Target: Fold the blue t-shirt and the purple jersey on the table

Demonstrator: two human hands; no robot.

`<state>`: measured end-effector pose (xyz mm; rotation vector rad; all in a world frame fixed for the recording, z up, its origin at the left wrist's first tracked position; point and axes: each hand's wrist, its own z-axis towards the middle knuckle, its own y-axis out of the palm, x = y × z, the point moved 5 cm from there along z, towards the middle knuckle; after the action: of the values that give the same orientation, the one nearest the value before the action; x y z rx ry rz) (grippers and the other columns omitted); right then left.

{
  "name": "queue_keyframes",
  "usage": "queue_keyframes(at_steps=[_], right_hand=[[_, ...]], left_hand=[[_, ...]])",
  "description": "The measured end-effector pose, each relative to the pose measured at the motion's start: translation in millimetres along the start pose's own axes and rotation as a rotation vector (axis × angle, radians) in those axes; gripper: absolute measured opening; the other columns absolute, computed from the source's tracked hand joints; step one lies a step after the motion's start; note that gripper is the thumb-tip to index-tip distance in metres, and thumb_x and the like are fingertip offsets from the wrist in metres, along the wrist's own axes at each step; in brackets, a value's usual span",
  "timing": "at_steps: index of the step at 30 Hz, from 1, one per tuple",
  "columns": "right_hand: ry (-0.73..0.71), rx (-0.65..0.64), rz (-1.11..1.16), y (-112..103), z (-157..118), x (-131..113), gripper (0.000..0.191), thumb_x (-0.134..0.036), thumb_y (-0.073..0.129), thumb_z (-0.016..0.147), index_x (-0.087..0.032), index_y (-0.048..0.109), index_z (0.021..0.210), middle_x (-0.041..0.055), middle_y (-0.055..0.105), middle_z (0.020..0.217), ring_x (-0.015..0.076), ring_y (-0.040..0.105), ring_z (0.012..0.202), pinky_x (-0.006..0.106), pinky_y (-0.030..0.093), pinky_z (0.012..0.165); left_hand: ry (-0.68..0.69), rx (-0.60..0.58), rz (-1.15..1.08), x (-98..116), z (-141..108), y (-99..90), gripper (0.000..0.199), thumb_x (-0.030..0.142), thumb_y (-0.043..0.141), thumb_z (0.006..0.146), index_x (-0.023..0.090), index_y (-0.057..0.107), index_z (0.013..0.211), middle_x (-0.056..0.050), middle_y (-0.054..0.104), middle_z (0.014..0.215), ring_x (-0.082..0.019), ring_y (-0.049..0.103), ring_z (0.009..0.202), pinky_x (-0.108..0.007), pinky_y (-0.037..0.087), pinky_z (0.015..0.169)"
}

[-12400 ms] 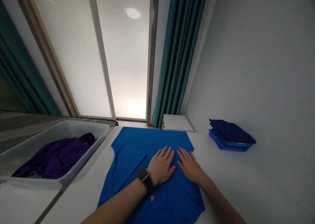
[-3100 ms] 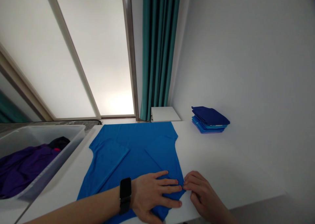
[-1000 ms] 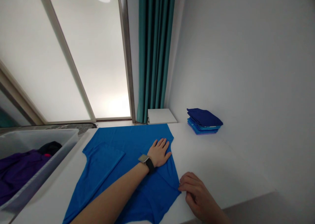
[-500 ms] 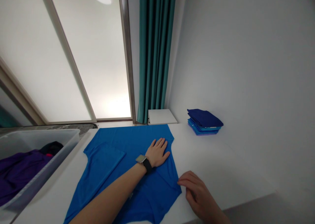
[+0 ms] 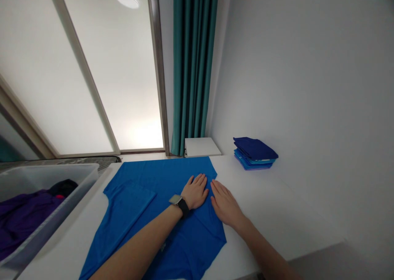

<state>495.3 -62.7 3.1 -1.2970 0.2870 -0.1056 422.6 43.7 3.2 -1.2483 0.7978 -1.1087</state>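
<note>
Left hand (image 5: pixel 193 192) flat on blue T-shirt (image 5: pixel 197 226); right hand (image 5: pixel 224 209) at edge.

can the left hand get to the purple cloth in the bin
Probably, but not straight across: the left hand lies on the blue T-shirt, and the translucent bin's wall stands between it and the purple cloth, so it must lift over.

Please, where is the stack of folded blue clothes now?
In the head view, the stack of folded blue clothes sits at the far right of the white table, against the wall, beyond the right hand and the blue T-shirt.
</note>
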Motion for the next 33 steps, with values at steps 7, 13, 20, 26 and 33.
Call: queue_keyframes(at_steps=[7,13,20,26,33], right_hand=[[-0.011,-0.047,-0.069,10,32,4,0.055,-0.017,0.031,0.090,-0.006,0.040,0.143,0.0147,0.036,0.151,0.0262,0.032,0.139,0.044,0.029,0.112],[0.015,-0.076,-0.052,20,33,9,0.054,-0.024,0.027,0.094,-0.010,0.037,0.146,0.0110,0.033,0.153,0.0229,0.027,0.142,0.046,0.021,0.116],[0.017,-0.106,-0.049,21,32,9,0.056,-0.029,0.024,0.096,-0.008,0.034,0.147,0.0109,0.029,0.154,0.0233,0.025,0.143,0.047,0.019,0.116],[0.046,-0.106,0.023,18,32,14,0.057,-0.029,0.023,0.096,-0.008,0.028,0.149,0.0083,0.018,0.158,0.0197,0.014,0.146,0.043,0.017,0.118],[-0.056,-0.107,0.029,4,30,-21,0.059,-0.036,0.024,0.096,-0.012,0.026,0.150,0.0073,0.019,0.158,0.0195,0.011,0.146,0.045,0.007,0.119]], left_hand=[[-0.010,-0.010,0.005,-1,2,-1.3,0.051,0.033,0.031,0.096,0.015,0.039,0.144,-0.010,0.038,0.151,-0.023,0.032,0.140,-0.046,0.027,0.113],[-0.008,-0.003,-0.002,-10,4,-1.4,0.052,0.039,0.032,0.096,0.017,0.041,0.143,-0.010,0.039,0.151,-0.025,0.033,0.140,-0.048,0.030,0.110],[-0.032,-0.011,-0.008,-14,3,-5.5,0.055,0.042,0.031,0.097,0.015,0.039,0.144,-0.011,0.035,0.152,-0.025,0.031,0.140,-0.049,0.027,0.112],[-0.003,-0.009,-0.019,-16,-19,-17.9,0.056,0.046,0.029,0.098,0.016,0.036,0.146,-0.010,0.033,0.154,-0.024,0.028,0.142,-0.049,0.020,0.116],[-0.035,-0.003,-0.001,-43,-74,-37.5,0.058,0.050,0.028,0.098,0.021,0.032,0.148,-0.008,0.030,0.155,-0.024,0.024,0.144,-0.047,0.019,0.117]])
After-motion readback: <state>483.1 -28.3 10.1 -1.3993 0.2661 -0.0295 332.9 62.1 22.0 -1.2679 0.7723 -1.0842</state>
